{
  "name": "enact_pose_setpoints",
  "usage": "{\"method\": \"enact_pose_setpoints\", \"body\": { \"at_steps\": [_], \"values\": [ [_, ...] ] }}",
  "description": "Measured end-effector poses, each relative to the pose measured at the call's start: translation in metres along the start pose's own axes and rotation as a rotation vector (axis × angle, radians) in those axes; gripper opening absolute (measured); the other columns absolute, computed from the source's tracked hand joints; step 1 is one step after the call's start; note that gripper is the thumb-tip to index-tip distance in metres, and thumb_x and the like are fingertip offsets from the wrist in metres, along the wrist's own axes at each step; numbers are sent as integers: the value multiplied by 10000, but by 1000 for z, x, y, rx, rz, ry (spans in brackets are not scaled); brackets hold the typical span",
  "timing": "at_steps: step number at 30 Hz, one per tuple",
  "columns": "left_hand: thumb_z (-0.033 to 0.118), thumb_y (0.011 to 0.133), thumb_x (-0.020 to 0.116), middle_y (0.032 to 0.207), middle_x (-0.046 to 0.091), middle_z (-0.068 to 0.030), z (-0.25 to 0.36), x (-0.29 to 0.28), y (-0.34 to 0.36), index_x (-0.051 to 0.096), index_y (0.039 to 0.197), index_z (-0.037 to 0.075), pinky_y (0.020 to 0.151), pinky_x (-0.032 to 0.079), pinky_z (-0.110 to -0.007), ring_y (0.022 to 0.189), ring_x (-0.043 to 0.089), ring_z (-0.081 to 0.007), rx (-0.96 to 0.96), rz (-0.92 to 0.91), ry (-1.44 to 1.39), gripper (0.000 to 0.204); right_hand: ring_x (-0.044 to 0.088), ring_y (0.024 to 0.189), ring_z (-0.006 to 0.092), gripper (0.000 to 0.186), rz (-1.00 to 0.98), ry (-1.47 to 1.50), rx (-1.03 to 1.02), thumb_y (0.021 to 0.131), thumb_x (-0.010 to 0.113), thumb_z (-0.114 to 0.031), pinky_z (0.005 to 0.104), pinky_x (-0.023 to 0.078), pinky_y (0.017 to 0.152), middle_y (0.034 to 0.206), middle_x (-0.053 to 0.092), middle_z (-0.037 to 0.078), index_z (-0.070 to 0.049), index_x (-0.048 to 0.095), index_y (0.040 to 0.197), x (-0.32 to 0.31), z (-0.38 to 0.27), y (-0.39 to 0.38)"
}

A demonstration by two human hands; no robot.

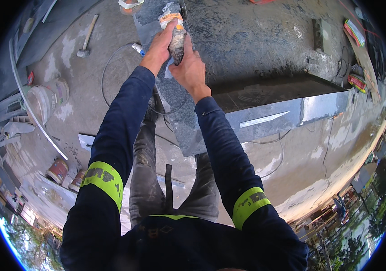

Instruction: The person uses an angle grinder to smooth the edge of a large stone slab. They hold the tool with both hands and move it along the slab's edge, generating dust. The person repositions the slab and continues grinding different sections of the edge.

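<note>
Both of my arms reach forward over a long grey stone slab (175, 113). Between my hands is a dusty angle grinder (177, 45) with a whitish and orange front part, pointing away from me. My left hand (157, 49) grips its left side, thumb along the top. Round its rear end and right side closes my right hand (189, 74), one finger stretched forward along the body. A dark disc edge (183, 10) shows beside the tool's front; where it meets the slab I cannot tell.
A mallet (83, 52) lies on the floor at left, near a white bucket (39, 104) and a long pale strip (30, 101). A cable (103, 81) loops left of the slab. At right, a stone-sided trough (270, 113) adjoins the slab; bags (357, 82) lie beyond.
</note>
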State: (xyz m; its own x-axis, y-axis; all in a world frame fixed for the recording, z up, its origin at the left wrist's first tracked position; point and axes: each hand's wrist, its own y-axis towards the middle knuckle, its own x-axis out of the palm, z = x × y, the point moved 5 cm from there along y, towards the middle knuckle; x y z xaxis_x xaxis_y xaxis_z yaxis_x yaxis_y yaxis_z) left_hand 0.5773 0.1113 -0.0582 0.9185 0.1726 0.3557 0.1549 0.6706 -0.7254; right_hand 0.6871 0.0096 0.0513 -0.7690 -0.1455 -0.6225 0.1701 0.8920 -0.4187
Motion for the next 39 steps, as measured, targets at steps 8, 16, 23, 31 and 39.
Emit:
{"method": "enact_pose_setpoints", "body": {
  "at_steps": [8, 16, 23, 31, 39],
  "values": [
    [467, 1066, 780, 1244, 762, -140, 7, 3, -2, 619, 1459, -28, 920, 662, -431, 1070, 788, -273, 22, 1, 38, 653, 727, 1160, 537, 1162, 13, 15, 4, 784, 839, -182, 553, 603, 1025, 1250, 706, 347, -70, 253, 1781, 0, -2, 1],
    [467, 1071, 774, 1265, 763, -155, 5, 4, -7, 616, 1466, -36, 928, 667, -428, 1095, 791, -277, 0, -16, 28, 659, 727, 1170, 527, 1163, -11, 5, 21, 784, 854, -187, 543, 605, 1022, 1259, 708, 343, -69, 262, 1778, -1, 0, -2],
    [426, 989, 879, 1303, 743, -159, 3, 3, -8, 603, 1474, -93, 957, 631, -432, 1129, 759, -281, 3, 7, -11, 762, 724, 1182, 521, 1159, -17, 10, 29, 788, 850, -193, 540, 594, 1044, 1262, 716, 339, -81, 260, 1780, -1, 1, -4],
    [425, 1043, 817, 1267, 773, -173, 1, 3, -10, 628, 1459, -60, 952, 650, -414, 1104, 784, -280, 3, 14, -7, 666, 722, 1197, 526, 1158, -14, 6, 23, 792, 822, -211, 537, 590, 1059, 1294, 714, 344, -94, 245, 1789, -3, -1, -6],
    [429, 1066, 789, 1224, 790, -154, -5, 2, -10, 644, 1447, -28, 921, 665, -407, 1064, 797, -261, 11, 49, 0, 613, 734, 1170, 531, 1181, -5, -20, 7, 792, 836, -220, 544, 601, 1042, 1308, 702, 356, -129, 223, 1797, 0, 6, -8]
  ]
}}
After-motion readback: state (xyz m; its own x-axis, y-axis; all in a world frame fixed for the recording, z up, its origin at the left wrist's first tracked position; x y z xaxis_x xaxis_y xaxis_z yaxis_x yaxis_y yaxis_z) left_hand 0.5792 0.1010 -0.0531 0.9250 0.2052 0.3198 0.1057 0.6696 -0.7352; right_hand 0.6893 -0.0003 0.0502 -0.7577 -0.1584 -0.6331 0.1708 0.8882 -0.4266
